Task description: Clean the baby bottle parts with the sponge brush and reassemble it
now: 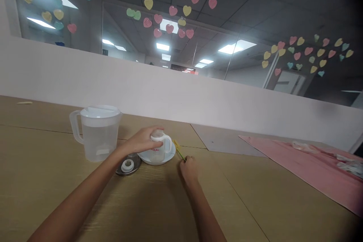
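A small white mug (157,154) with a side handle and red lettering stands on a white plate (145,159). A translucent piece (157,133) sits at the mug's top. My left hand (143,140) reaches over from the left, its fingers and thumb closed around the mug's upper part. Just right of the plate, my right hand (190,168) pinches a thin green stick (181,155) with a yellow head (176,145). That head is near the plate's right edge; its exact kind is too small to tell.
A lidded translucent pitcher (100,132) stands left of the plate. Beside my left wrist, a dark metal dish (133,170) holds a small white round container (127,165). Pink cloth (300,166) and crumpled clear plastic (350,166) lie at right. A low white wall (181,94) bounds the table behind.
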A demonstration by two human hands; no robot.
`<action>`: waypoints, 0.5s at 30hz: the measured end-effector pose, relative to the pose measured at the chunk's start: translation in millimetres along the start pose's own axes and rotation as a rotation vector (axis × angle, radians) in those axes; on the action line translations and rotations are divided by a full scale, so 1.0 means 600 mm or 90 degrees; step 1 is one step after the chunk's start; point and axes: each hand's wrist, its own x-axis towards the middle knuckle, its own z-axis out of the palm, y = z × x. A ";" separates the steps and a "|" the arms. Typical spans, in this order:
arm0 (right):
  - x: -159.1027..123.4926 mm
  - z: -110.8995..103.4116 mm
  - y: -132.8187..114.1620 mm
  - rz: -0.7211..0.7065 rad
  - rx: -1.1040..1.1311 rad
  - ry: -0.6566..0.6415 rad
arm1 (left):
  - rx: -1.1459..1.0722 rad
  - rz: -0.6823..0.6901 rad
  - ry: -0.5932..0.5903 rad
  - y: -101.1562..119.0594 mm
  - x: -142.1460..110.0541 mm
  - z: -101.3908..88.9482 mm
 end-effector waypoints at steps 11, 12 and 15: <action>-0.010 0.020 -0.012 -0.090 -0.022 -0.057 | 0.233 0.067 -0.245 0.020 -0.019 0.060; -0.011 0.021 -0.013 -0.101 -0.023 -0.045 | 0.249 0.065 -0.253 0.019 -0.018 0.065; -0.010 0.022 -0.014 -0.103 0.003 0.005 | 0.283 0.072 -0.261 0.014 -0.017 0.076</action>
